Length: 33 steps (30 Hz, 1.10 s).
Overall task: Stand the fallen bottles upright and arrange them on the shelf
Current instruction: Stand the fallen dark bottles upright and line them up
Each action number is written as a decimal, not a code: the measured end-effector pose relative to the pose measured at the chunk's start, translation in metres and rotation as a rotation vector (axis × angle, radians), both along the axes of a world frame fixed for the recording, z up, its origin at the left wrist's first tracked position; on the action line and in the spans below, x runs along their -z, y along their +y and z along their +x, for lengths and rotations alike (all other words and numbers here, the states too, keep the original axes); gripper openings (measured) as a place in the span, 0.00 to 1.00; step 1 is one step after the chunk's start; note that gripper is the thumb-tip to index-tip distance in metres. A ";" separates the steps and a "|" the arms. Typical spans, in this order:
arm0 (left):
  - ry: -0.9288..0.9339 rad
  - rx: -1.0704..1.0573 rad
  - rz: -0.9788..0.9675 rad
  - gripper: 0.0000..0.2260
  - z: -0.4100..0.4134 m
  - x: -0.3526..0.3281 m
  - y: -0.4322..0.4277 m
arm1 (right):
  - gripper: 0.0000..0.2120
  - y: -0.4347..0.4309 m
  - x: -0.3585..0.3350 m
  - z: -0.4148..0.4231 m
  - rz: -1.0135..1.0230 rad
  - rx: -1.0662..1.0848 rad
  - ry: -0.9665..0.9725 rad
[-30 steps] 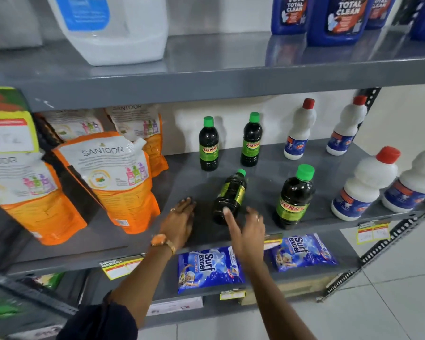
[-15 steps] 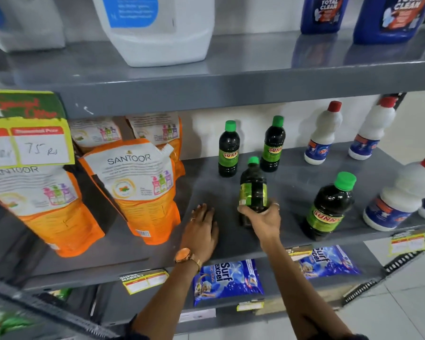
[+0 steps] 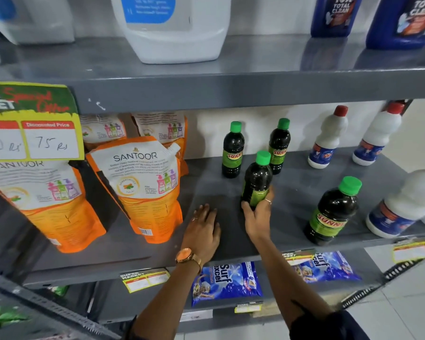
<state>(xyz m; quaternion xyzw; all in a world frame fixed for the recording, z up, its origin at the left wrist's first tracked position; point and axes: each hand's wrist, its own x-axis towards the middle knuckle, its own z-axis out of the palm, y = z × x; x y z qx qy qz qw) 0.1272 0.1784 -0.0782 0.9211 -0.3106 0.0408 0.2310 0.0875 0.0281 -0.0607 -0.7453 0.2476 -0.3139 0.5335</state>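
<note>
My right hand [image 3: 258, 217] grips the lower half of a dark green-capped Sunny bottle [image 3: 257, 179], holding it nearly upright over the middle of the grey shelf [image 3: 206, 190]. Flat on the shelf, palm down, rests my left hand [image 3: 203, 231], just left of that bottle, with a watch on the wrist. Two more dark bottles stand upright at the back [image 3: 232, 150] [image 3: 279, 146]. A third [image 3: 333, 211] stands near the front edge to the right.
Orange Santoor pouches [image 3: 142, 190] lean at the left of the shelf. White red-capped bottles [image 3: 326, 138] [image 3: 402, 204] stand at the right. The shelf above carries a white jug [image 3: 177, 28] and blue bottles [image 3: 331, 15]. Surf Excel packets [image 3: 226, 283] lie on the shelf below.
The dark bottle lay on its side a second ago; my right hand took hold of it and stood it nearly upright. My left hand settled flat on the shelf.
</note>
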 end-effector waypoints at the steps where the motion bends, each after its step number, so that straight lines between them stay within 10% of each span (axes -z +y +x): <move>1: 0.002 0.000 0.000 0.21 0.000 0.000 0.000 | 0.39 -0.001 0.000 0.000 -0.023 0.012 0.017; 22: 0.036 -0.013 -0.002 0.20 -0.004 -0.006 -0.002 | 0.49 -0.016 -0.003 0.006 -0.107 0.042 0.141; 33: 0.025 -0.026 -0.002 0.21 -0.005 -0.005 -0.001 | 0.38 -0.015 -0.005 0.001 -0.069 0.049 0.120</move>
